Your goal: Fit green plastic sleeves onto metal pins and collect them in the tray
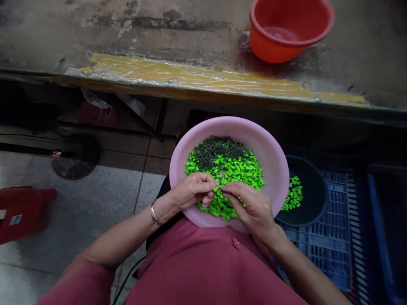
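Observation:
A pink basin [270, 156] rests on my lap. It holds a heap of small bright green plastic pieces [237, 169] and a pile of thin dark metal parts [219, 150] at its far side. My left hand [192, 190] and my right hand [251, 205] meet over the near part of the heap. Both are closed in a pinch, fingertips touching around one small green piece [217, 189] held between them. A metal bracelet [154, 212] circles my left wrist.
A dark bowl [313, 195] with a few green pieces [294, 195] sits on a blue crate [330, 250] to the right. A worn workbench [190, 38] with yellow tape along its edge carries a red basin [291, 27]. A red stool [22, 212] stands on the floor at left.

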Action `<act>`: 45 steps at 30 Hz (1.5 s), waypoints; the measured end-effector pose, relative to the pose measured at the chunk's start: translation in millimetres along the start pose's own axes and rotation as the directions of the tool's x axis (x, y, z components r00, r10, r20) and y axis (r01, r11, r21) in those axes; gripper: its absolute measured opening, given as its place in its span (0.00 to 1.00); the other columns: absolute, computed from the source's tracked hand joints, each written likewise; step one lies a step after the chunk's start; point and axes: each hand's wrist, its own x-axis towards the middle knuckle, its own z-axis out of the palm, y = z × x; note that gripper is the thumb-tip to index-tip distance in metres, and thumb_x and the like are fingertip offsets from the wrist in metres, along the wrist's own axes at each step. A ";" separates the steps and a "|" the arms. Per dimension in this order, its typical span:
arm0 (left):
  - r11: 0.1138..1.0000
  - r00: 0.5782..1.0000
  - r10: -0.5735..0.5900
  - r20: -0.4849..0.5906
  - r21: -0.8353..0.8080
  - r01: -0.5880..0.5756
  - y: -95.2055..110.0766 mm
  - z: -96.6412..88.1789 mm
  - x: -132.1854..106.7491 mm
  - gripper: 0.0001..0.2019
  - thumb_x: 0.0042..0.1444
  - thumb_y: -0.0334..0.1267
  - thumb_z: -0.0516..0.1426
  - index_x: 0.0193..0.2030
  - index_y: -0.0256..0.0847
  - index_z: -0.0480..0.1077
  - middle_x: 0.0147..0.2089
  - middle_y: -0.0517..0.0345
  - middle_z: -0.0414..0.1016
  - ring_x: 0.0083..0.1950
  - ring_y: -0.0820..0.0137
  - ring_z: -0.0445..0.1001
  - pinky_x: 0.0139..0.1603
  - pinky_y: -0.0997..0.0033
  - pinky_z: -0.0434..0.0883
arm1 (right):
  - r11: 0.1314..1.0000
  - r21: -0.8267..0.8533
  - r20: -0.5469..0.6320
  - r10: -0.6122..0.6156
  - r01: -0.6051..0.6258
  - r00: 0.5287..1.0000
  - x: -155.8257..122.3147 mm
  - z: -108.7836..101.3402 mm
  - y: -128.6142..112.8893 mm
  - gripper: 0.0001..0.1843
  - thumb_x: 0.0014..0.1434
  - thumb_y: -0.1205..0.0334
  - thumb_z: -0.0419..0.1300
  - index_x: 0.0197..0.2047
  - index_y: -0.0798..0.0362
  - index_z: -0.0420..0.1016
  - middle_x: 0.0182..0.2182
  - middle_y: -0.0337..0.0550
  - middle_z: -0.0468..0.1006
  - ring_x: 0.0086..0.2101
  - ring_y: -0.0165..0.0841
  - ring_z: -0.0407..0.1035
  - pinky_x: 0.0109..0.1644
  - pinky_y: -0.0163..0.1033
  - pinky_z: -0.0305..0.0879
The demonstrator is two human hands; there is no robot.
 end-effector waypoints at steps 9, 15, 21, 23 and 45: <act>0.998 0.998 0.060 -0.023 0.035 -0.059 -4.5 1.5 0.5 0.17 0.48 0.44 0.69 0.32 0.35 0.68 0.22 0.62 0.73 0.18 0.76 0.70 0.19 0.76 0.69 | 0.954 -0.268 -0.010 -0.144 0.136 0.990 -3.8 10.8 -0.2 0.09 0.65 0.71 0.53 0.45 0.55 0.74 0.36 0.50 0.79 0.38 0.36 0.75 0.41 0.41 0.75; 0.987 0.985 0.163 -0.057 0.018 -0.162 -11.6 2.1 1.0 0.16 0.50 0.45 0.68 0.35 0.36 0.69 0.22 0.63 0.73 0.19 0.75 0.71 0.21 0.76 0.69 | 0.966 -0.256 -0.140 -0.056 0.019 0.988 -1.4 26.9 -8.4 0.07 0.64 0.73 0.54 0.42 0.54 0.71 0.34 0.48 0.77 0.36 0.35 0.73 0.39 0.40 0.72; 0.903 0.928 0.366 -0.071 0.269 -0.336 -11.9 9.1 -3.8 0.06 0.56 0.37 0.63 0.36 0.36 0.73 0.24 0.61 0.75 0.24 0.75 0.74 0.29 0.76 0.71 | 0.988 -0.127 -0.166 0.063 -0.085 0.984 1.5 23.4 -17.6 0.07 0.65 0.72 0.55 0.37 0.52 0.70 0.30 0.43 0.75 0.32 0.33 0.70 0.36 0.39 0.67; 0.853 0.901 0.426 -0.080 0.367 -0.370 -11.2 13.4 -6.9 0.03 0.56 0.34 0.62 0.34 0.37 0.74 0.26 0.61 0.75 0.25 0.75 0.74 0.30 0.76 0.71 | 0.989 -0.096 -0.159 0.095 -0.111 0.983 1.5 21.6 -20.0 0.09 0.65 0.72 0.55 0.34 0.52 0.70 0.27 0.41 0.73 0.29 0.31 0.67 0.34 0.38 0.64; 0.908 0.980 0.194 -0.030 0.384 -0.168 -5.0 9.8 -8.3 0.10 0.54 0.40 0.63 0.36 0.34 0.72 0.23 0.62 0.75 0.23 0.77 0.73 0.27 0.78 0.71 | 0.887 0.298 0.203 0.303 -0.354 0.931 -5.5 -7.3 0.0 0.07 0.64 0.64 0.58 0.36 0.53 0.77 0.30 0.40 0.76 0.32 0.30 0.69 0.37 0.36 0.65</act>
